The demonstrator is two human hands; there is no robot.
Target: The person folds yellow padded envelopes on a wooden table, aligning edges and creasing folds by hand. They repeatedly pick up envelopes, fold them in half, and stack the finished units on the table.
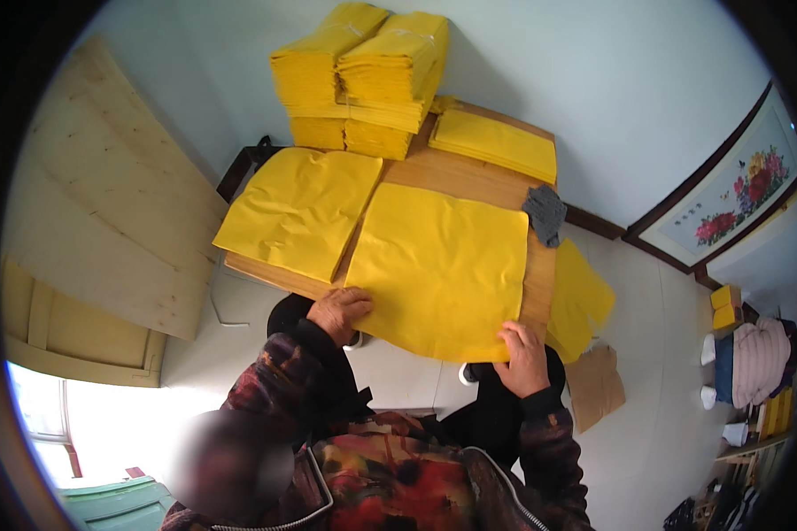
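Note:
A large yellow paper sheet (438,265) lies on the wooden table (474,173), its near edge hanging past the table's front. My left hand (339,315) grips its near left corner, fingers closed. At the near right corner, my right hand (524,358) pinches the edge between thumb and fingers. Left of this sheet rests another piece of yellow paper (301,208), creased on top; how many layers it has I cannot tell.
Tied stacks of folded yellow paper (390,71) rise at the back. A flatter yellow pile (496,142) lies back right, near a grey cloth (545,215). On the floor at right are yellow sheets (584,296) and brown cardboard (596,389). A wooden board (106,186) leans at left.

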